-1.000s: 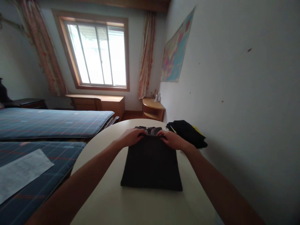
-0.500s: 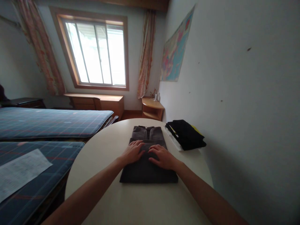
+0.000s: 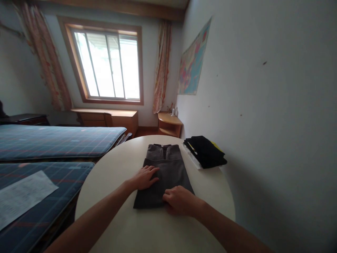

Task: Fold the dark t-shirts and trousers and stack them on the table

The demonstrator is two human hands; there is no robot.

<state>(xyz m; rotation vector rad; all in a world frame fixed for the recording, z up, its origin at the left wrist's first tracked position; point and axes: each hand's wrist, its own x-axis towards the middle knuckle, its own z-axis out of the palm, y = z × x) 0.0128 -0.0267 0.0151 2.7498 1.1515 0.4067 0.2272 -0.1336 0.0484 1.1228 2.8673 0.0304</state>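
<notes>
A dark grey shirt (image 3: 171, 172), folded into a narrow rectangle, lies on the round white table (image 3: 113, 158). Its neckline, with a small pale label, points away from me. My left hand (image 3: 144, 177) rests flat on the shirt's left side, fingers spread. At the near right corner of the shirt, my right hand (image 3: 180, 200) is closed, with its fingers curled at the edge. The right fingertips are partly hidden, and that corner is covered by the hand.
Black folded cloth (image 3: 204, 151) with a yellow piece lies on clear plastic at the table's right edge, beside the wall (image 3: 276, 140). To the left are plaid mattresses (image 3: 63, 140), one bearing a printed sheet (image 3: 26, 196). A desk (image 3: 123, 119) stands under the window.
My right hand has moved from the middle of the shirt toward me to its near right corner, and its fingers have curled. My left hand has shifted slightly left and nearer.
</notes>
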